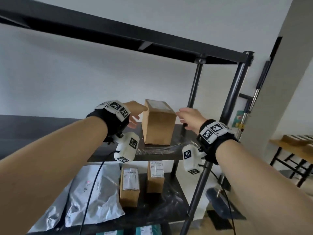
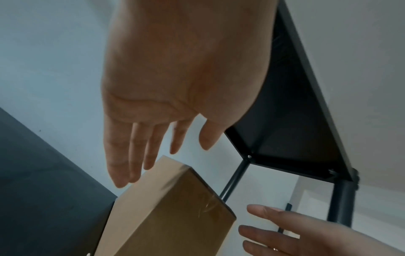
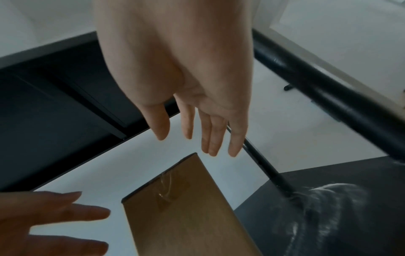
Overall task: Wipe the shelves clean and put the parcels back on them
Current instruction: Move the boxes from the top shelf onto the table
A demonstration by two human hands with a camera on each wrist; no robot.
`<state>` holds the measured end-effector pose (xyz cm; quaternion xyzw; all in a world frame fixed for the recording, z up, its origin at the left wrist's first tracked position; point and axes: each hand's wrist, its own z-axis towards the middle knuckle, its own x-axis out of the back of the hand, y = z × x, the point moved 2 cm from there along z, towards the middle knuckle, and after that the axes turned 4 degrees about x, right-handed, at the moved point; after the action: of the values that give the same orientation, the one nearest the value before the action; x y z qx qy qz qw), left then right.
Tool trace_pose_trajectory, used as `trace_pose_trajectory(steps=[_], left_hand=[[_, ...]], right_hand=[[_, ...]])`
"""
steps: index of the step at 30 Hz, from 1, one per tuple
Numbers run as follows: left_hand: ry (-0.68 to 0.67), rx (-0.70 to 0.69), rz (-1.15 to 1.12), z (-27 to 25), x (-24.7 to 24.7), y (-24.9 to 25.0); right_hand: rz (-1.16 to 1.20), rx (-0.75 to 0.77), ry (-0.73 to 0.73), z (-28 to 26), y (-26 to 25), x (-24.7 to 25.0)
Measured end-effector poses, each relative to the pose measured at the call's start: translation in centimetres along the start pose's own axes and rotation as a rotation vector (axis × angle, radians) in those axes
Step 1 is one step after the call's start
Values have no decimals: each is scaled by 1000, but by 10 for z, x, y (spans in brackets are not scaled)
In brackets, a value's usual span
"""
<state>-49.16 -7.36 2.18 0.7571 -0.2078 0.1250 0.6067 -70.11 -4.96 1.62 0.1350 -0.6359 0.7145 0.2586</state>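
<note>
A brown cardboard parcel [image 1: 158,122] stands upright on the black middle shelf [image 1: 179,150], near its right end. My left hand [image 1: 135,114] hovers just left of the parcel with straight fingers, apart from it. On the parcel's right side my right hand [image 1: 186,117] hangs open, a small gap between it and the cardboard. In the left wrist view the parcel [image 2: 171,213] lies below my spread left fingers [image 2: 122,164]. The right wrist view shows the parcel [image 3: 186,207] under my right fingers [image 3: 210,136], with no contact.
The lower shelf [image 1: 172,207] carries two small brown boxes [image 1: 129,186] [image 1: 155,176] and grey plastic mailer bags [image 1: 88,195]. Black posts [image 1: 233,92] stand at the rack's right end; the top shelf [image 1: 118,36] runs overhead. A wooden table [image 1: 294,146] stands at the far right.
</note>
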Motion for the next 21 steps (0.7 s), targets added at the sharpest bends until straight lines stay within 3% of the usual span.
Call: trace_pose_trajectory(steps=[6,10,15,21], left_hand=[[-53,73,-45,31,-20,9],[-63,80,2,52,-26,14],[-90,106,-73,69,-28,12],[-38,42,-99,60,-28,13]], right_hand=[[113,-148,-138,53,8,-13],[124,-154,-194,76,15,-22],[370,-276,-286,85,22,-22],[467,-196,-306,75,18,-18]])
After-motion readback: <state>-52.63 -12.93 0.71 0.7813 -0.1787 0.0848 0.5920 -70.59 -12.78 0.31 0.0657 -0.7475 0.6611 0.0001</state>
